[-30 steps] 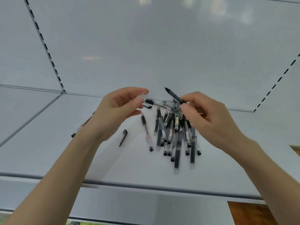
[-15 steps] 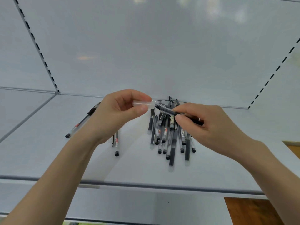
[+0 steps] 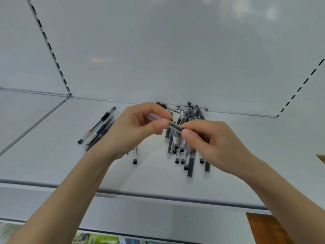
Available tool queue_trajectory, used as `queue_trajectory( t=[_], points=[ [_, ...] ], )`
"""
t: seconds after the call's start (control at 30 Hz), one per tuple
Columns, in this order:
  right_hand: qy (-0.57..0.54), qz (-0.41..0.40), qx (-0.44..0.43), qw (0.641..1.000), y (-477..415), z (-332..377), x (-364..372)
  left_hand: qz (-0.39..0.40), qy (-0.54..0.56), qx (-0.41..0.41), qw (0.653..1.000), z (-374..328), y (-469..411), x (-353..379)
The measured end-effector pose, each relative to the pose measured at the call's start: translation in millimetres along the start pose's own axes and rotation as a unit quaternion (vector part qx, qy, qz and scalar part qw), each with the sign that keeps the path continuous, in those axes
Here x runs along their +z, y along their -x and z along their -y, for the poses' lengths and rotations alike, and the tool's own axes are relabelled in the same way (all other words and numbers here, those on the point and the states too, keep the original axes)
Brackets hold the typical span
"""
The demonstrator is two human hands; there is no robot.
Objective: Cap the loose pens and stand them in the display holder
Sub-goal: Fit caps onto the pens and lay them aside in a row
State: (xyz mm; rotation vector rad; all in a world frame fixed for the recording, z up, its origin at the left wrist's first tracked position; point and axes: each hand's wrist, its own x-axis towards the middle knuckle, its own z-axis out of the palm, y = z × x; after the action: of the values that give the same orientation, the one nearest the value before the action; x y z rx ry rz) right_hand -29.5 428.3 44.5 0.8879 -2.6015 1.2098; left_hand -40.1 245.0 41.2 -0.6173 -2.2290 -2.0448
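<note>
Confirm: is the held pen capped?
Capped, at least partly: the clear cap in the left hand covers the tip of the pen; fully seated, cannot tell.

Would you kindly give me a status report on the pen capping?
Left hand pinching clear cap. Right hand pinching pen, cap over its tip. Loose pile lies beneath; no holder in view.

A pile of pens is lying on the shelf, close to the back wall. Three pens are lying side by side to its left. A single pen is lying between them, partly under the left hand. The right hand is meeting it over the pile, the held pen running between them.
</note>
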Motion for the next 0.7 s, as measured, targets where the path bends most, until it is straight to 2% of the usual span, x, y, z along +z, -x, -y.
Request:
queue_trajectory(
  t=[0.13,0.27,0.4,0.5,0.6,0.7],
  points=[
    [-0.071,0.000,0.068,0.995,-15,-1,21,-0.134,0.098,-0.050,0.985,11,-1,7],
    [-0.062,0.049,0.094,0.992,-28,-2,36,-0.220,0.068,-0.076,0.970,10,-1,-17],
    [0.002,0.087,0.096,0.992,-35,-6,44,-0.270,-0.097,-0.113,0.951,13,-3,-75],
    [0.069,0.110,0.075,0.989,-43,-2,59,-0.281,-0.264,-0.137,0.912,23,-10,-109],
    [0.136,0.128,0.066,0.980,-55,4,75,-0.245,-0.394,-0.169,0.870,36,-18,-122],
    [0.176,0.159,0.103,0.966,-65,7,85,-0.193,-0.465,-0.204,0.840,54,-23,-126]
  ],
)
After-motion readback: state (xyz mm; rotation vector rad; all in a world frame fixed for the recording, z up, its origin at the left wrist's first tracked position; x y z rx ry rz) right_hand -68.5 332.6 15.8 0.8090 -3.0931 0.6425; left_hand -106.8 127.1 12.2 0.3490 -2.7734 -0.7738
